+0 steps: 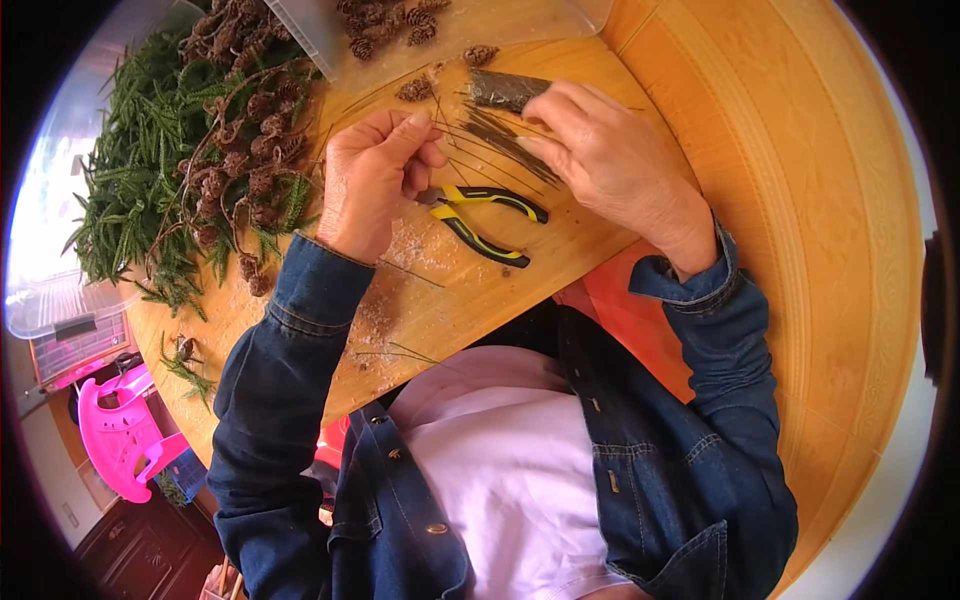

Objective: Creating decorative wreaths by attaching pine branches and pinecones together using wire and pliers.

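Observation:
My left hand (370,170) is closed in a pinch, thumb against fingertips, with a thin dark wire (438,103) at its tip. To its right, my right hand (615,165) hovers over a bundle of thin dark wires (510,145), thumb and fingers drawn together; whatever they pinch is too small to make out. A dark, rough-looking cylinder (500,90) lies just beyond that hand, partly covered by its fingers. Pliers with black and yellow handles (480,228) rest on the wooden table (470,285) between my hands, their jaws close to my left fingers.
Green artificial fir sprigs (150,150) and brown pinecones on stems (235,165) are heaped at the left. A clear plastic bin (480,30) with more cones stands at the far side. Loose cones (415,90) and whitish crumbs (425,250) lie on the table. A wood-patterned surface (760,150) borders the right.

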